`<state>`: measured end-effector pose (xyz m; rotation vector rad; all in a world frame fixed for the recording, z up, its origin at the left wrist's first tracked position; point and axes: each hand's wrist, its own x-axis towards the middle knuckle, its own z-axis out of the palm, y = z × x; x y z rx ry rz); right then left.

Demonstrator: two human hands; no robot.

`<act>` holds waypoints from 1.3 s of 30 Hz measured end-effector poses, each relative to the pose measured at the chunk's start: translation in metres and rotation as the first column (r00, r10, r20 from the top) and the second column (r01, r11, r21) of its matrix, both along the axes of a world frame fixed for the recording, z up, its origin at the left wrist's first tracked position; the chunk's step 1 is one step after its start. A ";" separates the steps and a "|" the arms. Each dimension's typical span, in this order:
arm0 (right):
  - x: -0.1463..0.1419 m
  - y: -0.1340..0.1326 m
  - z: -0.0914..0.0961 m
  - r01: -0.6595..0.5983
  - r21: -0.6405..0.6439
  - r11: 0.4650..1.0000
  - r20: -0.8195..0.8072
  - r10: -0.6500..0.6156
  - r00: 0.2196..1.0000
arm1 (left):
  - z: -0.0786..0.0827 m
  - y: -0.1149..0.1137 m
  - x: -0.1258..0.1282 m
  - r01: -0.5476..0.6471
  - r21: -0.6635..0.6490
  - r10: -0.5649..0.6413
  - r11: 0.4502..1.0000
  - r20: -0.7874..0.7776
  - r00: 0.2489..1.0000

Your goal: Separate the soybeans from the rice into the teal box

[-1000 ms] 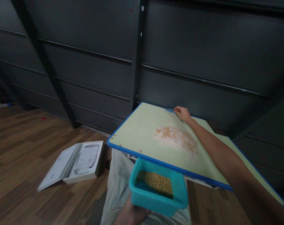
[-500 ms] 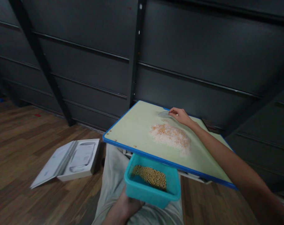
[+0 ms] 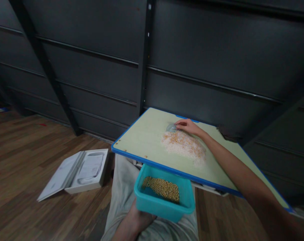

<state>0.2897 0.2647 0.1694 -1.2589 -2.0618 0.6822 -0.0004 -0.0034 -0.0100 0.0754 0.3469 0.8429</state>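
Note:
My right hand (image 3: 188,126) pinches a thin, clear, rounded plastic piece (image 3: 172,128) by its right side, low over the board. It is at the far edge of a pile of white rice (image 3: 183,150) mixed with yellow soybeans (image 3: 177,138). The pile lies on a pale green tabletop (image 3: 141,130) with a blue rim. Below the near rim, over my lap, a teal plastic basin (image 3: 164,211) holds more soybeans (image 3: 164,189). My left hand (image 3: 139,219) grips it from underneath, with its fingers mostly hidden by the basin.
A few single soybeans (image 3: 145,156) lie along the near left edge of the tabletop. An opened white box (image 3: 91,167) with papers rests on the wooden floor (image 3: 23,157) at left. A dark panelled wall (image 3: 204,43) stands right behind the table.
My right hand has brought the clear plastic piece nearer and slightly left, up to the far edge of the pile. My left hand and the basin stay in place.

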 end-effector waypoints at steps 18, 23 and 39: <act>-0.003 -0.026 0.007 -0.032 -0.075 0.997 -0.053 0.028 0.998 | 0.007 0.002 0.001 -0.055 -0.082 0.046 0.995 -0.113 0.993; -0.002 -0.038 0.015 -0.058 -0.074 0.996 -0.048 0.055 0.997 | 0.004 0.003 -0.001 -0.055 -0.080 0.045 0.995 -0.123 0.991; 0.003 -0.095 0.033 -0.074 0.033 0.997 0.004 0.074 0.997 | 0.009 0.001 -0.003 -0.054 -0.069 0.051 0.996 -0.042 0.998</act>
